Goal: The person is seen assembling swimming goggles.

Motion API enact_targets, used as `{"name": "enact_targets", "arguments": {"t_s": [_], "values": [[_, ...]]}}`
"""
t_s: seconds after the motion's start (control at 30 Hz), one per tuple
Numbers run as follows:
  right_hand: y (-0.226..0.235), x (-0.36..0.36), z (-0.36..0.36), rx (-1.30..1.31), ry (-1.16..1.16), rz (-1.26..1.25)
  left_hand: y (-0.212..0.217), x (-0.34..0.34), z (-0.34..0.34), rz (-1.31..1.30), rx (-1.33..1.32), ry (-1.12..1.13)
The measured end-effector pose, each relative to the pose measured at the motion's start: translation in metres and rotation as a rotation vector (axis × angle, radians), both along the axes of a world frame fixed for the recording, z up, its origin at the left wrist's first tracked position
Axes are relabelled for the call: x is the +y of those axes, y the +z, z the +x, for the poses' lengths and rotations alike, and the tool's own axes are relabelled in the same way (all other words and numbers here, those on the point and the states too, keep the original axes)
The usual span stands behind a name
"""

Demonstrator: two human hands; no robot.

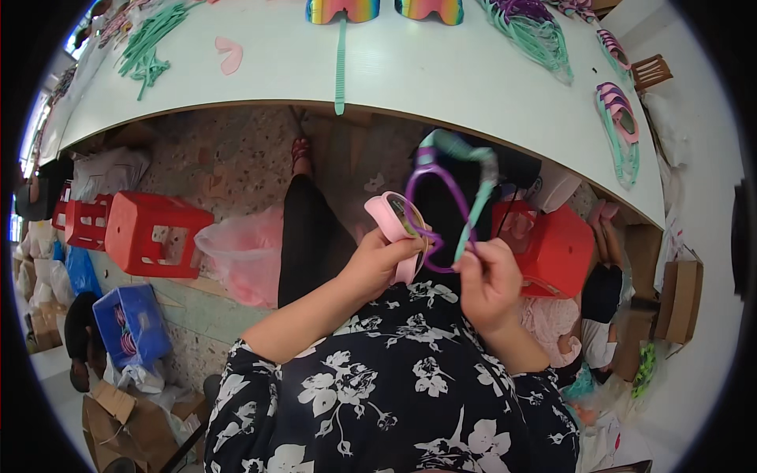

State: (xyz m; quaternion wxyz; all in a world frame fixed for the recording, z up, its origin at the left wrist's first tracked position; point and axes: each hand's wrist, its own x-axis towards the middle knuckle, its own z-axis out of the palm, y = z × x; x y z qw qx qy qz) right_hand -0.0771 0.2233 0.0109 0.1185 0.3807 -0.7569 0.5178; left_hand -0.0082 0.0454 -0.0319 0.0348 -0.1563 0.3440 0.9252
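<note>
My left hand (371, 264) grips a pink goggle skirt (384, 217), a curved soft-looking piece with an opening facing right. Close beside it hangs a purple goggle frame (411, 191), its lower part near my left fingertips. A teal strap (478, 206) runs from the top of that frame around its right side. Thumb and fingers of my right hand (490, 288) pinch the strap's lower end, by the purple rim. The strap is blurred in its upper part. Whether the frame touches the pink skirt I cannot tell.
Across the white table (268, 47) lie rainbow lenses (343, 11), a teal strap (341, 71), a pink piece (229, 57), teal strap bundles (154, 39) and strapped goggles (619, 118). Red stools (150, 236) and a blue crate (130, 323) stand below. Other people sit nearby.
</note>
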Motion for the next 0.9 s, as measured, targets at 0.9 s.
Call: {"name": "enact_targets", "arguments": {"t_s": [0.9], "values": [[-0.045,-0.014,0.026,-0.814,0.052,-0.16,0.001,0.005,0.01,-0.094,0.094,0.051]]}}
